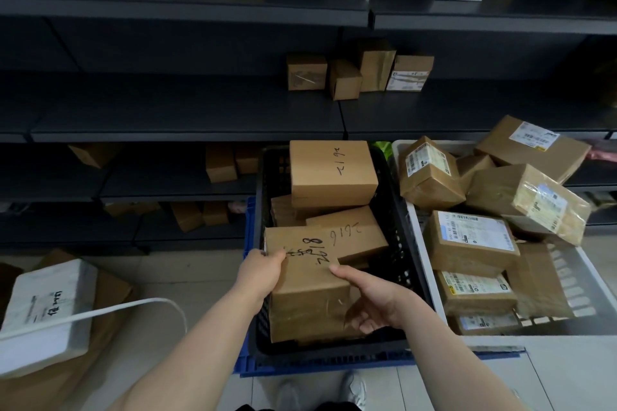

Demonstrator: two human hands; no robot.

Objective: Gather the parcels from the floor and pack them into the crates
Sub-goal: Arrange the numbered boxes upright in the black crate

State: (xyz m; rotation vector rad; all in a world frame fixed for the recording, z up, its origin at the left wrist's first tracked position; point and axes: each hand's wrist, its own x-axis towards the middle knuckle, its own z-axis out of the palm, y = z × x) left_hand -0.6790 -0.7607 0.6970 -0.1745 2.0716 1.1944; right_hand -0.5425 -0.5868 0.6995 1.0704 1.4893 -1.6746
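Note:
A brown cardboard parcel (309,290) with handwritten numbers lies at the near end of the black crate (399,243). My left hand (262,272) grips its left edge. My right hand (374,300) holds its right side, thumb on top. Behind it in the same crate lie other brown parcels, one marked 2616 (354,237) and a larger one (332,173) on top at the far end. The black crate sits on a blue crate (248,227). To the right, a white crate (567,272) is heaped with labelled parcels.
Dark metal shelving (187,123) runs across the back, with small cartons on several levels. On the floor at left lie a white parcel (50,307) with a white strap and brown packaging under it. My shoes (355,389) stand just before the blue crate.

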